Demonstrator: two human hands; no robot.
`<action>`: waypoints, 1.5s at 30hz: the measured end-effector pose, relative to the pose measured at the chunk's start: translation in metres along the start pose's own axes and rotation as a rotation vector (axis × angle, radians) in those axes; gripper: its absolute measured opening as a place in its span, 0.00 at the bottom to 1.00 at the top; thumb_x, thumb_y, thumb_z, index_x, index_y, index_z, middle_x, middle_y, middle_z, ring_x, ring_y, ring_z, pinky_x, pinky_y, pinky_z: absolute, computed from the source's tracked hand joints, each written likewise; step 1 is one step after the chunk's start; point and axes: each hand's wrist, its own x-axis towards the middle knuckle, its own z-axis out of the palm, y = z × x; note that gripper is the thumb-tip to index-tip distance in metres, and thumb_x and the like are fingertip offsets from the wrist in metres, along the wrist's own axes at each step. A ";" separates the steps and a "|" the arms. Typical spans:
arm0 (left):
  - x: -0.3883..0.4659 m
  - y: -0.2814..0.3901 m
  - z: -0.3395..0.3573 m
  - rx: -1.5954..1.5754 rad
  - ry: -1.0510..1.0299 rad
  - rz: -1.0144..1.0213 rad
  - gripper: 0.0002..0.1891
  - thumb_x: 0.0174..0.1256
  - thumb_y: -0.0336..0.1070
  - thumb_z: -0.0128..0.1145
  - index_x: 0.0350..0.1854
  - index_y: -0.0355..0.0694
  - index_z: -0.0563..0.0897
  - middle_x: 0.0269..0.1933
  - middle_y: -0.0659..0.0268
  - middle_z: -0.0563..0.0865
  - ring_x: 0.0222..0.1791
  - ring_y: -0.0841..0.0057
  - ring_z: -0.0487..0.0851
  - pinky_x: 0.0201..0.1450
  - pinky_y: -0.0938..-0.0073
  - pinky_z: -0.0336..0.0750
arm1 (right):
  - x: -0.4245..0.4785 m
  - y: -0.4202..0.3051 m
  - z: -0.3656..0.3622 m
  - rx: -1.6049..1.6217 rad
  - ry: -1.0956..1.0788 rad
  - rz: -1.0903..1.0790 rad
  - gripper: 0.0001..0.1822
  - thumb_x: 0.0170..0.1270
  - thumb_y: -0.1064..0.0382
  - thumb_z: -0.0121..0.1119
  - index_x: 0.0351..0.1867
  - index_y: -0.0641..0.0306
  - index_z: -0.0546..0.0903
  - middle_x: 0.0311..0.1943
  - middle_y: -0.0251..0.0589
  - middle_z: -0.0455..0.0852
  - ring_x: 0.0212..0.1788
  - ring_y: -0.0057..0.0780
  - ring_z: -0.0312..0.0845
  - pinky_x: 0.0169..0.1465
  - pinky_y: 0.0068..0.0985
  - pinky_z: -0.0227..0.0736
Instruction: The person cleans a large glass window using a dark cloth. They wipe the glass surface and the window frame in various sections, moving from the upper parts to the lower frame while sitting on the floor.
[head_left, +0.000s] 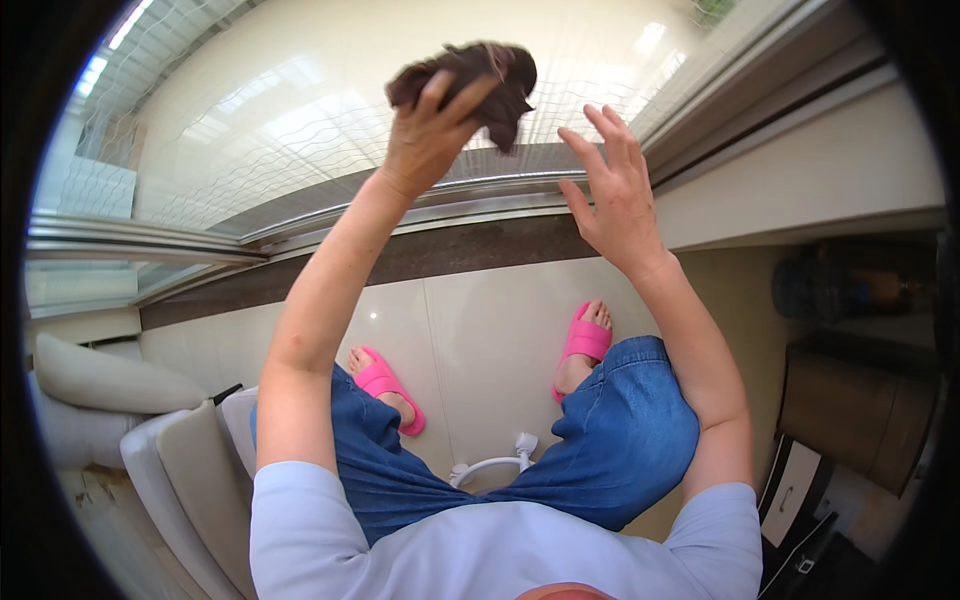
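Note:
My left hand (427, 146) grips a crumpled dark brown cloth (487, 79), slightly blurred, raised in front of a glass door pane (255, 97). Whether the cloth touches the glass I cannot tell. To its right, my right hand (619, 199) is held up with its fingers spread and nothing in it, near the door's right-hand frame (742, 94). Below both hands runs the metal bottom rail (495, 184) of the door, then a dark brown threshold strip (450, 247). Wavy netting lines and a shiny pale floor show beyond the pane.
My feet, in pink slides (379, 379), stand apart on pale floor tiles (480, 330). Between my legs is a white curved base with casters (491, 463). A beige upholstered seat (112, 382) is at left. A brown box (855, 412) and a white-fronted drawer (791, 491) stand at right.

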 end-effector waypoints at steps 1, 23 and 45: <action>0.023 0.005 0.000 -0.031 0.050 -0.028 0.05 0.52 0.33 0.65 0.32 0.48 0.88 0.71 0.79 0.71 0.68 0.61 0.62 0.65 0.60 0.59 | -0.006 0.014 -0.005 -0.008 0.056 0.032 0.28 0.56 0.69 0.67 0.61 0.57 0.75 0.66 0.48 0.67 0.72 0.51 0.58 0.70 0.43 0.61; 0.006 0.164 0.172 -0.171 -0.376 0.312 0.10 0.55 0.40 0.58 0.37 0.53 0.89 0.67 0.79 0.70 0.70 0.73 0.62 0.67 0.65 0.60 | -0.084 0.109 0.013 -0.006 0.171 0.414 0.22 0.60 0.69 0.65 0.57 0.57 0.79 0.65 0.46 0.69 0.68 0.49 0.63 0.67 0.41 0.65; -0.249 -0.154 -0.065 0.241 -0.214 0.011 0.11 0.51 0.39 0.62 0.39 0.62 0.85 0.65 0.80 0.72 0.67 0.69 0.64 0.68 0.64 0.61 | 0.002 -0.049 0.143 0.153 -0.239 -0.045 0.21 0.58 0.71 0.65 0.55 0.61 0.79 0.64 0.48 0.70 0.70 0.50 0.62 0.68 0.42 0.66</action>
